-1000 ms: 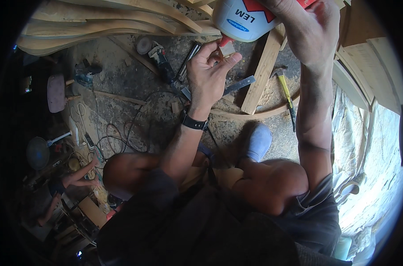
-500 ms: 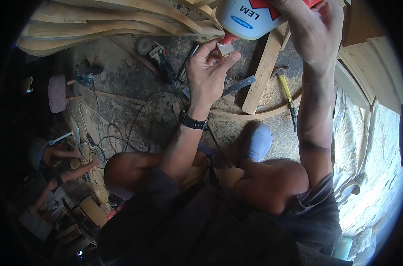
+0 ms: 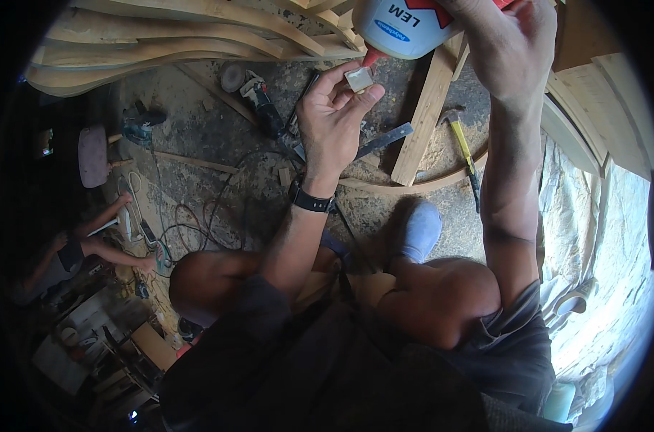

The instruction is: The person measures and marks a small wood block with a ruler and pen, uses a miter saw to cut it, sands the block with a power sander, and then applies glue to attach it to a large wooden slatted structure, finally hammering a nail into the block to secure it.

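Between the thumb and fingers of my left hand (image 3: 334,115) is a small square wooden block (image 3: 360,78), its upper face coated in pale glue. My right hand (image 3: 511,50) grips a white glue bottle (image 3: 406,32), tipped nozzle-down. The bottle's red nozzle (image 3: 372,56) points at the block's edge, right over it; whether it touches I cannot tell. Part of the bottle runs out of the picture at the top. A black watch (image 3: 312,198) is on my left wrist.
Ahead lie an angle grinder (image 3: 262,104), a metal ruler (image 3: 386,140), a wooden plank (image 3: 424,119) and a hammer (image 3: 462,147). Curved wooden slats (image 3: 176,32) fill the far left. A jigsaw (image 3: 141,124), cables (image 3: 197,223) and a seated person (image 3: 60,252) are at left.
The block has tilted so that its glue-coated face shows more. The bottle has shifted slightly right. At left, the other person has moved, reaching out over the floor.
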A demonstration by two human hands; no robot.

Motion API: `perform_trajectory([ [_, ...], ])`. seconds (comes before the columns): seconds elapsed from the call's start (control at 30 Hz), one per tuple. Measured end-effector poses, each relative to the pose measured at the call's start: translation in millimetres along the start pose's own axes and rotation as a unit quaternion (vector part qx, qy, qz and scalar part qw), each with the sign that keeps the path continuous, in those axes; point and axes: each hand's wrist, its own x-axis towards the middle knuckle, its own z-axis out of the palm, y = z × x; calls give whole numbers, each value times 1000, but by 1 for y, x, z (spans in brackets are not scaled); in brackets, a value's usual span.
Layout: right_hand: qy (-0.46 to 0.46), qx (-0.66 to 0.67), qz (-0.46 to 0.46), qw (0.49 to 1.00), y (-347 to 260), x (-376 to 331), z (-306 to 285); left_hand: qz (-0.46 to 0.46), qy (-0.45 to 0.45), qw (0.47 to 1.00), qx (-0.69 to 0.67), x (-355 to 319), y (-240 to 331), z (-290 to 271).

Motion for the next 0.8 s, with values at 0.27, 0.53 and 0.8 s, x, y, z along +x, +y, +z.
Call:
perform_trajectory([
  [0.27, 63, 2, -25, 998, -2, 1, -11, -183, 51, 880, -434, 5, 3, -4],
  [0.53, 6, 18, 1, 1000, -2, -5, -19, -223, 30, 758, -612, 10, -5, -13],
  [0.8, 6, 63, -46, 997, 9, -4, -9, -250, 13, 694, -675, 9, -5, -16],
])
